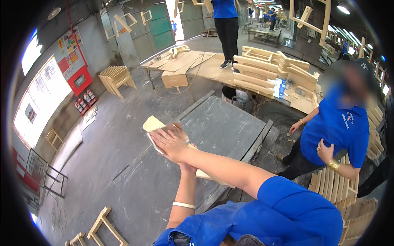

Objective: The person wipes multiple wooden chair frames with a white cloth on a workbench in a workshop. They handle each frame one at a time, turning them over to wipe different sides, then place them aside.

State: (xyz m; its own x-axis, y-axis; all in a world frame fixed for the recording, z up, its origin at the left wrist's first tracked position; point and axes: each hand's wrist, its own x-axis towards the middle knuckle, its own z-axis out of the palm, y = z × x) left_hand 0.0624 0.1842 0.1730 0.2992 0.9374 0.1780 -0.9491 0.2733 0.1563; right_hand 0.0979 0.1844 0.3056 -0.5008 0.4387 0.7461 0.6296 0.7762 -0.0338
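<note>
A long, pale wooden piece [153, 122] is held up over the grey-topped table, its other end [211, 175] showing past my right forearm. My right hand [167, 143] lies across it, its fingers laid together over the face and edge. A brownish-grey patch beside those fingers is smeared, and I cannot make out what it is. My left hand [187, 167] comes up from below, with a white bracelet on its forearm. Behind my right wrist it meets the piece, and its fingers are mostly hidden.
The grey tabletop [221, 123] lies beyond my hands. A person in a blue shirt [334, 127] stands close at the right. Stacked wooden frames [256, 71] lie on a far bench, where another person [227, 33] stands. Wooden frames [104, 225] sit lower left; fire extinguishers [84, 100] line the wall.
</note>
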